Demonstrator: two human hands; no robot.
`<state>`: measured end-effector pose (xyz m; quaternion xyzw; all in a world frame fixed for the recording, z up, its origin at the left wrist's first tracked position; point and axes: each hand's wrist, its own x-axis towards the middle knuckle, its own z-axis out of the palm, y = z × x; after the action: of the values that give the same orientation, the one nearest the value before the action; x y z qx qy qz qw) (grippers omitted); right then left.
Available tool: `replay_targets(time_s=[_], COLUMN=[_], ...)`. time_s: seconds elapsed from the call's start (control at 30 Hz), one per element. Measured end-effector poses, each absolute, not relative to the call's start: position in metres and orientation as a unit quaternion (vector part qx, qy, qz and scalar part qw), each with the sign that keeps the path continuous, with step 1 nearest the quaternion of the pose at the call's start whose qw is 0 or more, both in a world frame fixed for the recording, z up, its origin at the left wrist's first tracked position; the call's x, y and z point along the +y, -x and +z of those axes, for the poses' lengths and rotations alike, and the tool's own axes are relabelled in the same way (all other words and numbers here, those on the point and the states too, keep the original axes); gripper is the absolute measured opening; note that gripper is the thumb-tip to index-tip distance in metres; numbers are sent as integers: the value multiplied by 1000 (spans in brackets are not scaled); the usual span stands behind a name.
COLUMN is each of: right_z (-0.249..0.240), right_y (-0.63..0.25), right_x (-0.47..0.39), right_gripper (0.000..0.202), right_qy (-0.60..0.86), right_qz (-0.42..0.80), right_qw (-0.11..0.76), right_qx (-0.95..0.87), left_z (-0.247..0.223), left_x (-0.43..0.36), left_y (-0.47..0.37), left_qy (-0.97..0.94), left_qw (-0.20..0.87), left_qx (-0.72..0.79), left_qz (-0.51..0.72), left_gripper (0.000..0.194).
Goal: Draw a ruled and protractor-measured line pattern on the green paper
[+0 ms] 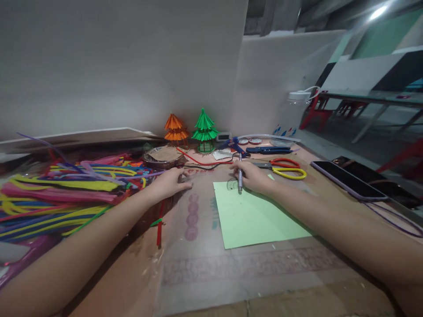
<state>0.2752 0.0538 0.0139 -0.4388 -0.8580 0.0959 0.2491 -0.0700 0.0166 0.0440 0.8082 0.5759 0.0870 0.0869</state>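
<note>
A light green sheet of paper (pixel 261 215) lies on the table, with a small dark drawing near its upper left corner. My right hand (pixel 249 176) rests over the paper's top edge, its fingers closed on a silver pen (pixel 240 178) that stands nearly upright. To the left of the paper, my left hand (pixel 173 181) hovers at or just above the table with thumb and fingers apart, holding nothing. Just behind the hands are a thin red strip (pixel 194 162) and a black one. Scissors (pixel 287 172) with red and yellow handles lie right beside my right hand.
Colourful pipe cleaners (pixel 66 189) are heaped at the left. An orange tree (pixel 175 129) and a green tree (pixel 204 130) stand at the back, near a round dish (pixel 163 158), a blue glue gun (pixel 238 146) and a clear bottle (pixel 292 114). A phone (pixel 346 179) lies right.
</note>
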Motion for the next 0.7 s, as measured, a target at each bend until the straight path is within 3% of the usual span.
replay_targets(time_s=[0.33,0.5,0.7], right_z=[37,62,69], right_y=[-277,-283,-278], right_x=[43,35,26], right_gripper=[29,35,26], right_qy=[450,414,400], right_qz=[162,198,170], right_qw=[210,127,106], right_qx=[-852,-879,-894], left_z=[54,44,38], left_x=[-2,-11,-20], left_y=[54,39,28], left_qy=[-791,-817,-832], left_qw=[184,200,170], left_qx=[554,515,507], left_qz=[185,165,146], left_gripper=[33,29,27])
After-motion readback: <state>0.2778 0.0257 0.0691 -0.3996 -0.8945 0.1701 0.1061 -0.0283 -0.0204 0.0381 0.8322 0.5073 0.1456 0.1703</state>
